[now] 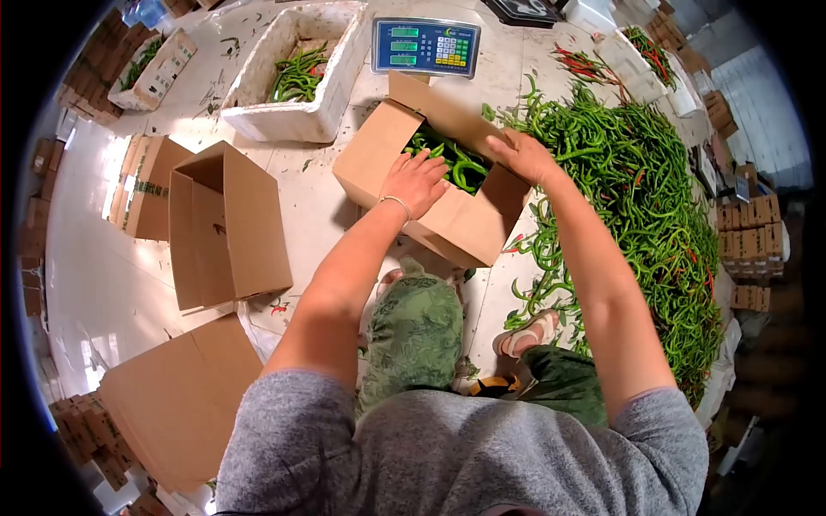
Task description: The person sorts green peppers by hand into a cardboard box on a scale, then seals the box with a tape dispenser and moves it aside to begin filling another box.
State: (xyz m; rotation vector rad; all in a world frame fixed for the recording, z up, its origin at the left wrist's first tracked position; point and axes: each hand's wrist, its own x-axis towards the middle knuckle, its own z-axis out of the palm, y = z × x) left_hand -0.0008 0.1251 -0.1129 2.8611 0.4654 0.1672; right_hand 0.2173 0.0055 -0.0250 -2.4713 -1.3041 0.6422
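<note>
An open cardboard box (pixel 372 153) stands before me, with green chili peppers (pixel 465 168) inside. My left hand (pixel 416 182) lies with fingers spread over the near flap, its fingertips reaching the peppers at the opening. At the box's far right corner, my right hand (pixel 523 158) has its thumb on the near side of the raised far flap (pixel 447 112) and its fingers partly hidden behind it. That flap is blurred. The short right flap (pixel 502 189) stands up below my right hand. Just behind the box is a digital scale display (pixel 426 47).
A large heap of green peppers (pixel 637 198) covers the floor at right. A white foam crate (pixel 292 120) holds more peppers at back left. An open box (pixel 249 228) and flat cardboard (pixel 181 400) lie left. Red peppers (pixel 585 64) lie at back right.
</note>
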